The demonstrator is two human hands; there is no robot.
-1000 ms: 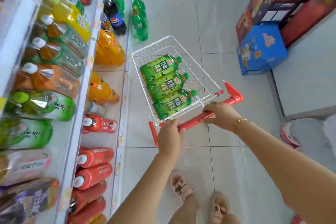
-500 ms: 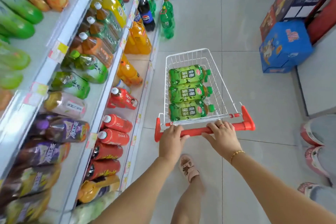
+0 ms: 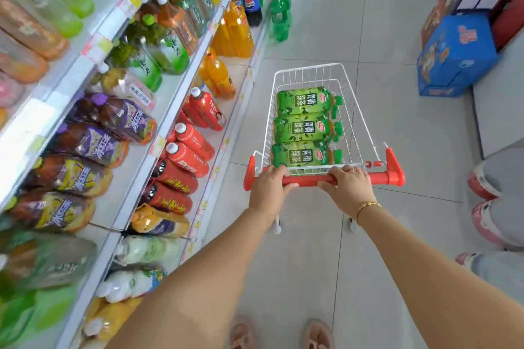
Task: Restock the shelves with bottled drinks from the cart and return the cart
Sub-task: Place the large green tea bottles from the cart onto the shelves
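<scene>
Firmly we grip the red handle (image 3: 307, 180), our left hand (image 3: 268, 190) curled round it near its left end and our right hand (image 3: 350, 190) wrapped round it just right of the middle. Three green tea bottles (image 3: 304, 127) lie side by side inside the white wire cart (image 3: 306, 76). Drink shelves (image 3: 181, 99) stand just left of the cart.

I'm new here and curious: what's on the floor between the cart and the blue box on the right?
Nothing: the head view shows only bare grey floor tiles between the cart and the blue box.
</scene>
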